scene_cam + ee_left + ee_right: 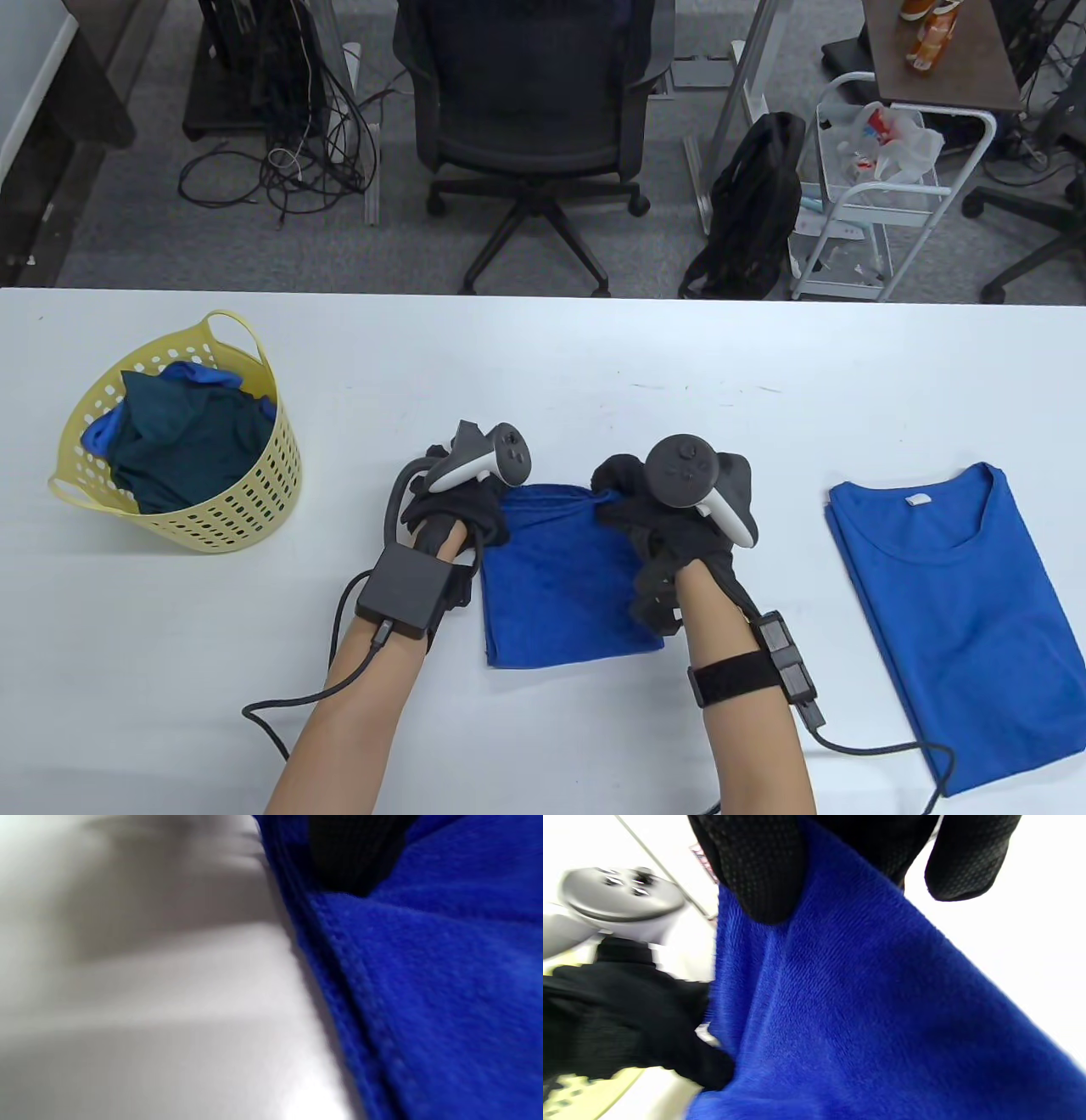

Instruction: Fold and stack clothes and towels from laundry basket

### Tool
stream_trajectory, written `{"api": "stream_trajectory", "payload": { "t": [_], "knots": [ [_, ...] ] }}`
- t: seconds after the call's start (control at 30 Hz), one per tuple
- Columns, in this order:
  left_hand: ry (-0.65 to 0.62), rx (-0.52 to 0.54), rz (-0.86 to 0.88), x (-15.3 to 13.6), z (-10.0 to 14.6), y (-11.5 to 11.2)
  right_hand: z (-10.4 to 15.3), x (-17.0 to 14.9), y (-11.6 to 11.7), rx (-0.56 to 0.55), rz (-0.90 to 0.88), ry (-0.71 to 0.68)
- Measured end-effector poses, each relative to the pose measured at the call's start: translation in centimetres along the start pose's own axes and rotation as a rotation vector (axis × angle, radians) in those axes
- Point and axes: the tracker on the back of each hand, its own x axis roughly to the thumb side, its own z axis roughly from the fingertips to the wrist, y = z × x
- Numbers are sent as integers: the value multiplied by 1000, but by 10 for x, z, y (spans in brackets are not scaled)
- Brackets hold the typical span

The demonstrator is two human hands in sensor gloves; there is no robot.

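A blue towel [560, 577] lies folded on the white table [594, 356] between my hands. My left hand [458, 501] holds its far left corner, and my right hand [653, 509] pinches its far right corner, bunching the cloth. In the right wrist view my gloved fingers [763, 870] grip the blue towel [861, 1005] from above, with the left hand [628, 1018] beside it. The left wrist view shows the towel's stitched edge [424, 984] close up on the table. A yellow laundry basket [182, 433] at the left holds dark teal and blue clothes.
A folded blue T-shirt [950, 594] lies flat at the table's right side. Cables run from both wrists toward the table's near edge. Beyond the table's far edge stand an office chair [534, 127] and a white cart [882, 187].
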Motion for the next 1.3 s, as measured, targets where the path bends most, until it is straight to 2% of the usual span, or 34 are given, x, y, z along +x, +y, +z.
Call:
{"api": "stream_trajectory", "payload": {
  "t": [0.07, 0.13, 0.2, 0.27, 0.33, 0.37, 0.43, 0.5, 0.57, 0.6, 0.63, 0.67, 0.7, 0.77, 0.8, 0.87, 0.9, 0.97, 1.0, 1.07, 1.1, 1.17, 1.23, 1.27, 1.3],
  "knots": [
    [-24, 112, -9, -2, 15, 7, 12, 8, -10, -36, 47, -37],
    [-88, 228, 68, -7, 39, 20, 24, 15, -21, -60, 115, -30],
    [-117, 396, 123, -12, 73, 37, 36, 21, -30, -93, 183, 5],
    [-158, 545, 103, -12, 113, 52, 48, 28, -38, -144, 219, 28],
    [-182, 624, 74, -12, 141, 58, 58, 34, -45, -200, 198, 14],
    [-200, 652, 57, -12, 154, 59, 65, 36, -49, -190, 146, -3],
    [-228, 634, 51, -12, 165, 57, 71, 32, -53, -96, 24, -57],
    [-274, 553, 114, -8, 165, 53, 74, 19, -58, -11, -179, -137],
    [-385, 433, 240, 4, 157, 50, 83, 3, -68, -41, -367, -100],
    [-447, 372, 319, 15, 151, 50, 90, -2, -78, -98, -336, -23],
    [-492, 303, 397, 28, 144, 50, 95, -5, -87, -141, -253, 41],
    [-562, 212, 484, 49, 134, 51, 105, -8, -106, -230, -30, 205],
    [-609, 151, 523, 67, 126, 52, 108, -9, -117, -264, 74, 282],
    [-659, 30, 592, 123, 100, 56, 106, -18, -144, -280, 298, 512],
    [-645, 18, 619, 144, 91, 57, 102, -23, -153, -299, 381, 586],
    [-599, 56, 653, 179, 66, 60, 87, -51, -170, -443, 639, 780],
    [-563, 112, 641, 186, 59, 61, 82, -68, -173, -420, 731, 800],
    [-538, 176, 575, 180, 57, 60, 81, -84, -175, -271, 718, 891],
    [-568, 229, 513, 168, 60, 57, 81, -87, -171, -271, 646, 858],
    [-589, 305, 371, 138, 72, 51, 82, -86, -157, -328, 586, 702],
    [-569, 341, 296, 116, 82, 45, 83, -81, -145, -318, 547, 624],
    [-533, 393, 225, 83, 100, 35, 82, -69, -122, -256, 471, 501],
    [-480, 451, 180, 34, 128, 20, 82, -45, -86, -189, 375, 329],
    [-462, 466, 179, 20, 136, 15, 81, -41, -79, -178, 356, 303],
    [-427, 484, 181, -3, 149, 7, 81, -25, -56, -165, 303, 233]
  ]
}}
